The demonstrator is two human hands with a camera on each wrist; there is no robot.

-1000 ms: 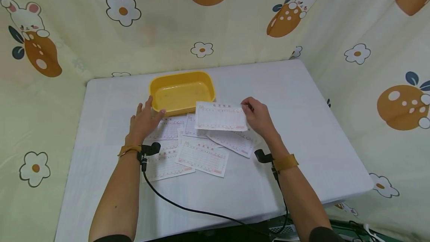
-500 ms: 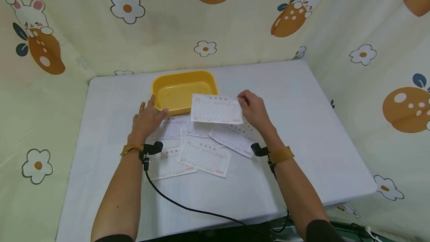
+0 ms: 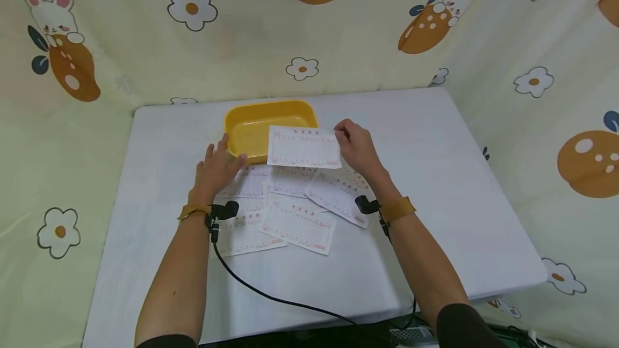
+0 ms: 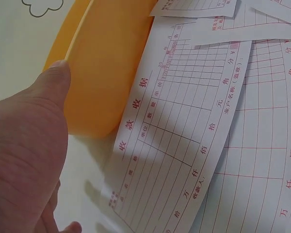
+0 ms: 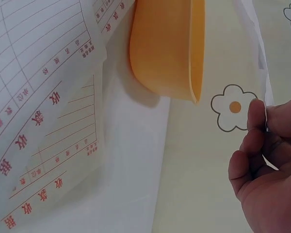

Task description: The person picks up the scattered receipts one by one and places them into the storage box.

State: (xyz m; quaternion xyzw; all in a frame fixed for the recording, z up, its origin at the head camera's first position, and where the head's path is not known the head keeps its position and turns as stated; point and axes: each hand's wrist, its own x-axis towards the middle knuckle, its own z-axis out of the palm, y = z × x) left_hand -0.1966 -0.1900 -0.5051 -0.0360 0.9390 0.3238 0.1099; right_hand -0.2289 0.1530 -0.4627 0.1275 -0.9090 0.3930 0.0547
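the clock is read from the head view, with 12 o'clock at the table's [image 3: 435, 192] far edge. the right hand [image 3: 357, 146] pinches the held slip [image 3: 303, 147] between thumb and fingers at the slip's 2 o'clock corner. the held slip is located at the 4 o'clock corner of the tray [image 3: 249, 133] and hides part of its rim; whether slip and tray touch cannot be told. the left hand [image 3: 214, 172] is spread at the tray's 8 o'clock corner, fingers apart, thumb tip at the rim. the loose slips [image 3: 300, 225] lie on the table at the tray's 6 o'clock side, several overlapping, printed faces up. a strap [image 3: 397, 209] encircles the right wrist. the cable [image 3: 290, 301] runs from the left wrist toward 4 o'clock. the curtain [image 3: 242, 52], printed with flowers and rabbits, hangs at 12 o'clock, beyond the table.
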